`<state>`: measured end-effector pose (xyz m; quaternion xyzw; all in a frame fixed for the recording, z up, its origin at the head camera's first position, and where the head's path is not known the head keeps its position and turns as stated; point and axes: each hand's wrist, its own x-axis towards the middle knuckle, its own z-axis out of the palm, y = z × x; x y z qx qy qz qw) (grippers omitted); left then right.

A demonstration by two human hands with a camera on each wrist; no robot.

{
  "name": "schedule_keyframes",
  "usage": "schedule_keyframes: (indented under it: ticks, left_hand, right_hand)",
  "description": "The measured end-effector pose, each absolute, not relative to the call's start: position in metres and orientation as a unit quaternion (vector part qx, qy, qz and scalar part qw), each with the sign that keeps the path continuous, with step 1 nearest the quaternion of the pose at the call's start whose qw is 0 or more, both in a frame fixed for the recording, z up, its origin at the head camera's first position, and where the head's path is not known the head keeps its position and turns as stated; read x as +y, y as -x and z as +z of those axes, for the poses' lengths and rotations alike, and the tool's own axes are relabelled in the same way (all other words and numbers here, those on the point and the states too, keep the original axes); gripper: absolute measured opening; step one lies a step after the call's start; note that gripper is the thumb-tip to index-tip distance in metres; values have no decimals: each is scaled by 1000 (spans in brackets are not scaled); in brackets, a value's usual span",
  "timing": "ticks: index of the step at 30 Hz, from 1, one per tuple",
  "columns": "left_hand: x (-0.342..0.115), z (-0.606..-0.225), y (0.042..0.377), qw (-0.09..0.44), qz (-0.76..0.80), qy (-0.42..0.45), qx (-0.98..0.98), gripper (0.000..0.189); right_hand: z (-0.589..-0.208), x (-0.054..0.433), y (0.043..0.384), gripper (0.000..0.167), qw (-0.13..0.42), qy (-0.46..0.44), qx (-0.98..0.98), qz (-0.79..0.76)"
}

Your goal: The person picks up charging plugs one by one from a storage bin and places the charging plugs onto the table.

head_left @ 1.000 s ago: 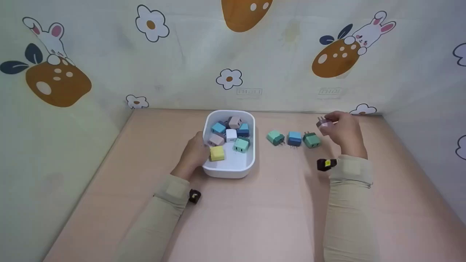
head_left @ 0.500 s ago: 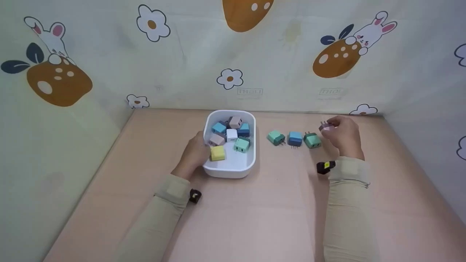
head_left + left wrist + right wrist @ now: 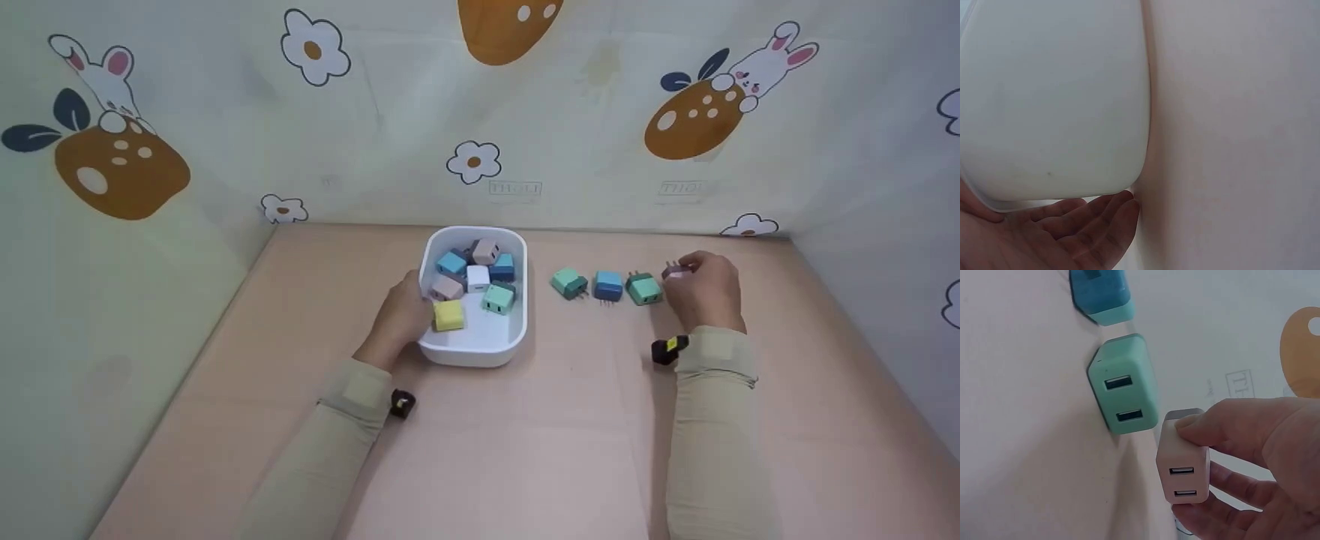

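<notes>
You've got the tub [image 3: 472, 359] on the worktop [image 3: 570, 427], chargers [image 3: 478, 279] in it, your left hand [image 3: 401, 313] at its left, three loose chargers [image 3: 607, 286] to its right, then your right hand [image 3: 705, 291] with another charger [image 3: 1184, 458] past those.

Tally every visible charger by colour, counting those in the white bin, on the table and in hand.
Green chargers: 3
Blue chargers: 3
Pink chargers: 3, one of them in the right hand
White charger: 1
Yellow charger: 1
Total: 11
</notes>
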<state>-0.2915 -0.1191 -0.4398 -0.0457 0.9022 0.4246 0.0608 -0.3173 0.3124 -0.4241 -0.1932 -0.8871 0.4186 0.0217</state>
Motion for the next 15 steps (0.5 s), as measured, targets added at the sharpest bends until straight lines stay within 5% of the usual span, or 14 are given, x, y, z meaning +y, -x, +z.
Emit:
schedule_keyframes:
  ticks: [15]
  left_hand:
    - [-118,-438,292,66,423,52,902,57]
  right_hand:
    - [-431,321,323,56,-1,211,-878,430]
